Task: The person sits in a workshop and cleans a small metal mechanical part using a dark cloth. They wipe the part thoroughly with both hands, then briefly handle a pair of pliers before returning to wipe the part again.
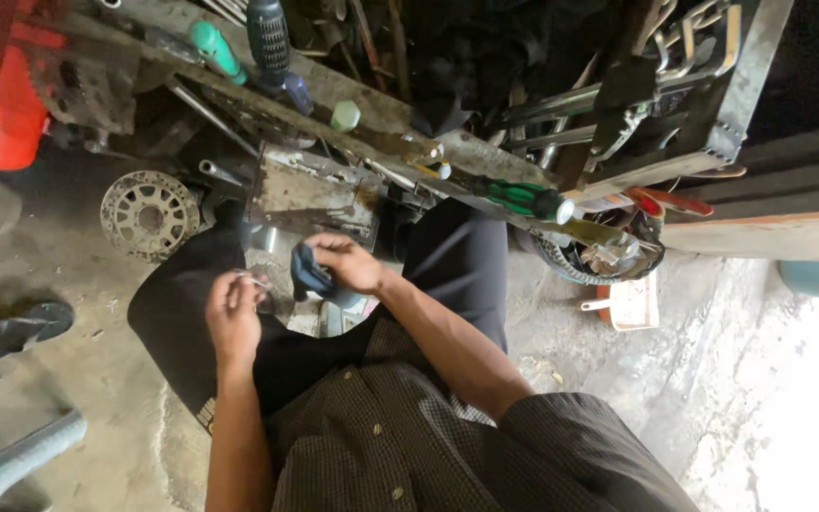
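- Between the knees, the right hand is curled shut around a dark blue rag, fingers wrapped over the top of it and the cloth bunched against the palm.
- Just left of it and close by, the left hand pinches a small thin metal piece between thumb and fingertips; the piece is too small to tell its kind.
- Rag and metal piece sit near each other but apart, both over the lap, above a pale object on the floor that is mostly hidden.
- To wipe such a piece well, my judgement is that the pinch should stay at one end, so the cloth can reach the bare end, and the rag should fold round it, not brush past.
- Beyond the right hand lies a rusty metal plate on the low bench edge.
- Farther out to the right rests a green-handled screwdriver; above it a tray of spanners.
- Out past the left hand a round toothed wheel lies flat on the concrete floor, and a dark sandal beyond that.
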